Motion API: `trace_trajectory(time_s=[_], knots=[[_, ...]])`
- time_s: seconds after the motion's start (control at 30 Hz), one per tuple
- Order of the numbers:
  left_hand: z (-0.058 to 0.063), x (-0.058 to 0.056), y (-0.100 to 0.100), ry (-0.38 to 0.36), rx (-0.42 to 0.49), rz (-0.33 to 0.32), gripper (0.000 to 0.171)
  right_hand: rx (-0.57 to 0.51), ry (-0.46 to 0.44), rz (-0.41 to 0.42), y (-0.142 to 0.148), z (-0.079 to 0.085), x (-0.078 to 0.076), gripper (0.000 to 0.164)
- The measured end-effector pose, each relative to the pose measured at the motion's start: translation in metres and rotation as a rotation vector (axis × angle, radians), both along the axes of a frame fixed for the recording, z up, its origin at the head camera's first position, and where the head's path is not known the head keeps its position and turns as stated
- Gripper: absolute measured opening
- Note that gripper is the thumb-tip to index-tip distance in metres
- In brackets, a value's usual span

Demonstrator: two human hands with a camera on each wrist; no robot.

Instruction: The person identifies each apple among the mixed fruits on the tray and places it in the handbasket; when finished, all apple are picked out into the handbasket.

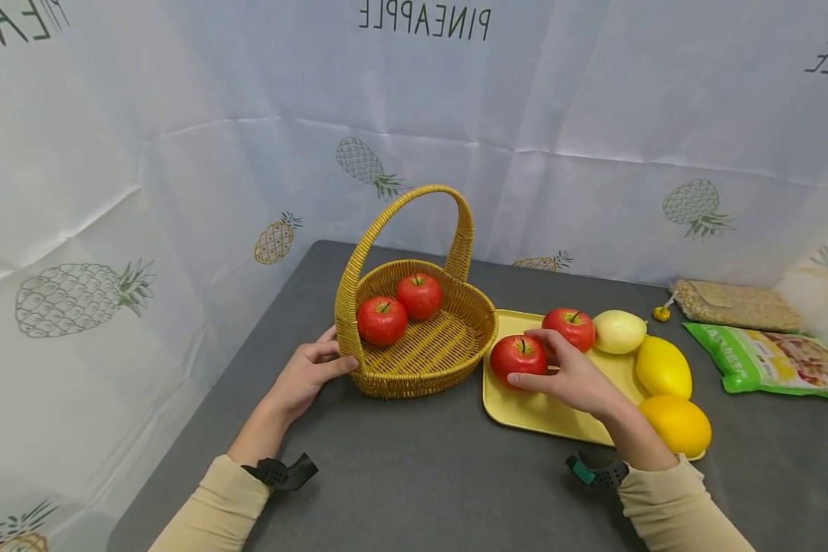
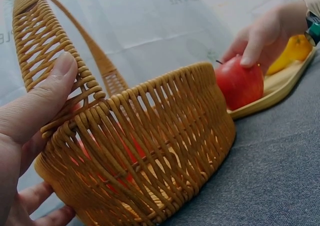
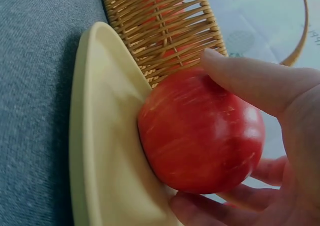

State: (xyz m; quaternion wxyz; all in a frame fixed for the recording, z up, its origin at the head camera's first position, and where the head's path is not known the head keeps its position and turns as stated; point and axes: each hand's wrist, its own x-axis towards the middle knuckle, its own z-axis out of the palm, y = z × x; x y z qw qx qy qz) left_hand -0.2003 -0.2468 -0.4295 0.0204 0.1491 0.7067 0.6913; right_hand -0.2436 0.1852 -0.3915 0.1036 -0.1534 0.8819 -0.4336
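My left hand (image 1: 300,382) holds the woven basket (image 1: 421,387) at the foot of its arched handle, thumb outside near the rim. Inside lie two red apples, one nearer (image 1: 382,322) and one farther back (image 1: 419,296). To the right, my right hand (image 1: 579,379) grips another red apple (image 3: 200,136) between thumb and fingers, at the left end of the yellow tray (image 1: 538,422). In the right wrist view this apple sits close over the tray's surface, with the basket wall just behind it.
Farther back on the tray are a red apple (image 1: 571,328) and a pale yellow fruit (image 1: 619,332). Two deeper yellow fruits (image 1: 665,368) lie along its right side. A green food packet (image 1: 766,360) and a bag of grains (image 1: 738,304) lie at far right. A pineapple-print curtain (image 1: 414,92) hangs behind.
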Motion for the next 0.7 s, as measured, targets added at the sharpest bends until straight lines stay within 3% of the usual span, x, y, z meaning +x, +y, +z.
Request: trace_trajectory(time_s=[0.27,0.4,0.7], knots=[[0.002,0.001,0.001,-0.003,0.000,0.007,0.023,0.032,-0.006,-0.021,-0.001,0.000,0.000,0.091],[0.002,0.002,0.001,-0.006,0.000,0.011,0.021,0.065,0.002,-0.049,-0.002,0.001,0.001,0.087],[0.001,0.002,0.000,0.000,-0.001,0.005,0.027,-0.033,-0.055,-0.111,0.000,0.009,0.002,0.084]])
